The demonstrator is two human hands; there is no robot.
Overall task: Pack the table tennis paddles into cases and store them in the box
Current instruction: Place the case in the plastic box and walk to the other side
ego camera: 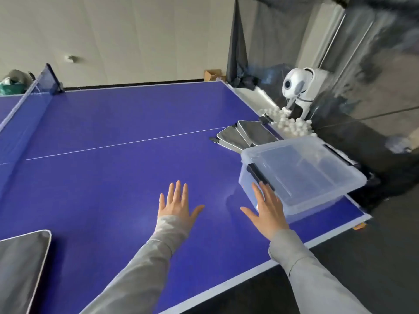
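Blue table (113, 137), box (301, 175) (lidded) perhaps touching right hand (269, 214)

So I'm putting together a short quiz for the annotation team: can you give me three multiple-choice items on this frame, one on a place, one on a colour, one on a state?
1. Where do the grey paddle cases lie relative to the clear plastic box?
A. Inside the box
B. On the table just beyond the box, near the centre line
C. On the floor

2. What colour is the table top?
A. Green
B. Blue-purple
C. Red

3. In what state is the box's lid?
A. On the box
B. Leaning against the net
C. Held up in the left hand

Answers:
1. B: the cases sit on the table behind the box's far side.
2. B: the surface is blue-purple with white lines.
3. A: the lid covers the box, a black latch at its near edge; the left hand and the right hand are flat with fingers spread.
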